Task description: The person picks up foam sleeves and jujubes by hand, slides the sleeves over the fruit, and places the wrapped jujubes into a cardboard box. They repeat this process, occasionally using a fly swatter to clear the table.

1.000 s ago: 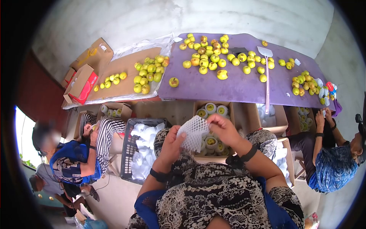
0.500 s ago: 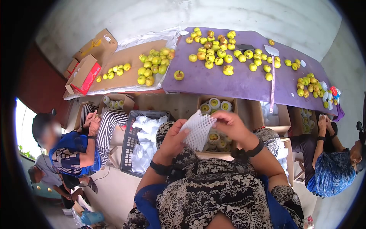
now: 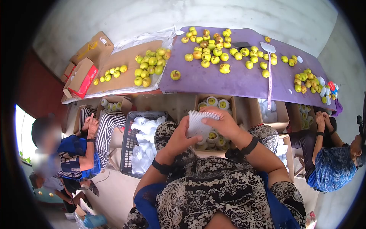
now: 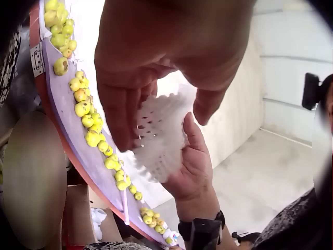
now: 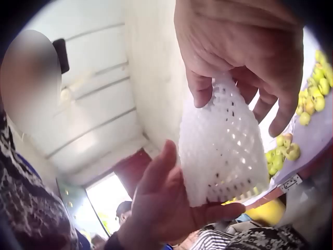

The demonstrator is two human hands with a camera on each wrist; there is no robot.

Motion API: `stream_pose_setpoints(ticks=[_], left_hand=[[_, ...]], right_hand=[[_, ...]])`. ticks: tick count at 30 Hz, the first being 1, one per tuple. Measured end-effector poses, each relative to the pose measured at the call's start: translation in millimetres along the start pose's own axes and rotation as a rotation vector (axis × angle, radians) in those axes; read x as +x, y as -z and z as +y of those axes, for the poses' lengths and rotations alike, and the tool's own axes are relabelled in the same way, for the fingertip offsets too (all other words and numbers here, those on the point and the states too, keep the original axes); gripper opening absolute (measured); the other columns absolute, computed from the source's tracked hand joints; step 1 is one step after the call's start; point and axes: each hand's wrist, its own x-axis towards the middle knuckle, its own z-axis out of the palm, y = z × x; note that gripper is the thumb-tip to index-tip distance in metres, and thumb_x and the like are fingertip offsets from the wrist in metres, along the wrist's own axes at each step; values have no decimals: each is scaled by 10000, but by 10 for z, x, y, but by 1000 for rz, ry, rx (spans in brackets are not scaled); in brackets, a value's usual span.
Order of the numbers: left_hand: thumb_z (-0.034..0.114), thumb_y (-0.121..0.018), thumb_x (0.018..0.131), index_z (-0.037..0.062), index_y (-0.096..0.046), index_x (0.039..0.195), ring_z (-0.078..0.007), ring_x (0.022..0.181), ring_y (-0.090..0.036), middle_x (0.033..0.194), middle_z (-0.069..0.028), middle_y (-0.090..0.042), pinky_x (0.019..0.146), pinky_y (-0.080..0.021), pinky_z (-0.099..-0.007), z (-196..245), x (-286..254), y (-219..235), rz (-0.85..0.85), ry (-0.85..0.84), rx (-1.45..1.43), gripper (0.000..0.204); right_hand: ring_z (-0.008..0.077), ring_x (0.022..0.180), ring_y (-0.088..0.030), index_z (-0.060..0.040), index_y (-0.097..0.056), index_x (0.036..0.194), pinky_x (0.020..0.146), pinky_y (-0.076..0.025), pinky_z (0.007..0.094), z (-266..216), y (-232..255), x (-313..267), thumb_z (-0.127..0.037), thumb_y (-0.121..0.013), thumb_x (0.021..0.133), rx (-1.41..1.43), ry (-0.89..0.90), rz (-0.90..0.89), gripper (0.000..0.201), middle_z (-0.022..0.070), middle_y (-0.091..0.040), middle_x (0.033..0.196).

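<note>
A white foam net sleeve [image 3: 199, 125] is held between both hands above the wearer's lap, with no fruit visible in it. The left hand [image 3: 179, 138] grips its left edge, thumb across the front. From the upper right, the right hand [image 3: 222, 123] pinches the sleeve's top between thumb and fingers. In the left wrist view the net [image 4: 164, 135] spans the gap between the left hand [image 4: 166, 52] and the right hand [image 4: 195, 169]. The right wrist view has the right hand [image 5: 242, 57] at the net's narrow end [image 5: 223, 140] and the left hand [image 5: 164, 203] at its lower side.
Yellow-green fruit [image 3: 215, 60] lies across a purple-covered table [image 3: 244, 86]. Below stand a box of sleeved fruit [image 3: 233, 102], a black crate [image 3: 127, 147] of white foam sleeves and a carton [image 3: 280, 121]. People sit at left [image 3: 78, 152] and right [image 3: 331, 164]; a long-handled swatter [image 3: 270, 82] lies on the table.
The right hand has moved over the sleeve's top, its thumb now on the front. The sleeve stands more upright between the hands. The head view has shifted slightly.
</note>
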Motion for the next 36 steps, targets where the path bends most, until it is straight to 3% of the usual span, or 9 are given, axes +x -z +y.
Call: stream_pose_setpoints(ticks=[2, 5, 7, 13, 18, 23, 27, 29, 36], left_hand=[[131, -640, 903, 9, -470, 1290, -140, 1066, -563, 1145, -52, -604, 917, -460, -304, 129, 29, 68, -170, 164, 228, 440], [174, -620, 923, 6, -520, 1271, -141, 1099, -549, 1171, -48, -596, 936, -457, -321, 45, 41, -5, -151, 222, 8, 400], [154, -619, 929, 26, -556, 1239, -147, 1046, -583, 1129, -32, -613, 877, -479, -303, -32, 47, -39, -182, 96, -15, 341], [133, -608, 928, 2, -566, 1210, -181, 1056, -601, 1151, -68, -629, 873, -492, -318, -189, 25, -47, -374, 162, 124, 314], [132, -597, 931, 17, -595, 1130, -179, 988, -617, 1047, -65, -653, 795, -511, -327, -344, 45, -24, -516, 210, -154, 230], [140, -591, 933, 25, -611, 1086, -201, 964, -620, 991, -70, -653, 792, -508, -348, -499, 8, -21, -454, 128, 192, 193], [144, -587, 934, 29, -621, 1060, -214, 950, -622, 957, -73, -653, 789, -507, -361, -537, -5, -81, -410, 82, 393, 174], [167, -578, 941, 30, -605, 1076, -276, 944, -616, 968, -117, -631, 810, -492, -399, -532, 73, -130, -301, -499, 883, 194], [128, -647, 841, 11, -646, 1024, -328, 1016, -615, 1071, -157, -619, 867, -510, -410, -283, 157, -238, -169, -323, 945, 217]], right_hand=[[175, 1167, -521, -9, -649, 1095, 991, -420, 333, -17, -88, 9, -172, -700, 854, -122, 179, -28, 295, 78, -551, 1291], [209, 1265, -452, -35, -635, 1170, 1038, -390, 360, -196, -95, -29, -188, -722, 835, -292, 412, -94, 378, 90, -519, 1336], [213, 1328, -387, -34, -591, 1264, 1106, -301, 370, -411, -100, -76, -144, -683, 864, -30, 202, -280, 425, 72, -514, 1354], [148, 979, -612, -49, -584, 1252, 871, -479, 313, -370, -64, -133, -313, -616, 941, 16, -92, -441, 409, 44, -672, 1084], [276, 944, -631, -42, -597, 1133, 835, -481, 360, -453, -254, -137, -242, -546, 969, -239, 406, -471, 264, 108, -649, 1002], [283, 837, -621, -24, -541, 1007, 774, -479, 385, -390, -297, -168, -242, -524, 976, -386, 481, -477, 220, 112, -604, 926], [183, 729, -568, -49, -533, 957, 761, -495, 353, -359, -234, -184, -279, -501, 1003, 149, 105, -409, 236, 58, -520, 748], [154, 700, -541, -61, -531, 939, 751, -501, 341, -274, -210, -168, -289, -492, 1012, 408, -23, -350, 242, 33, -480, 698], [161, 682, -557, -82, -499, 875, 704, -511, 302, -247, -158, -117, -328, -401, 1041, 678, -69, -265, 313, 2, -433, 637]])
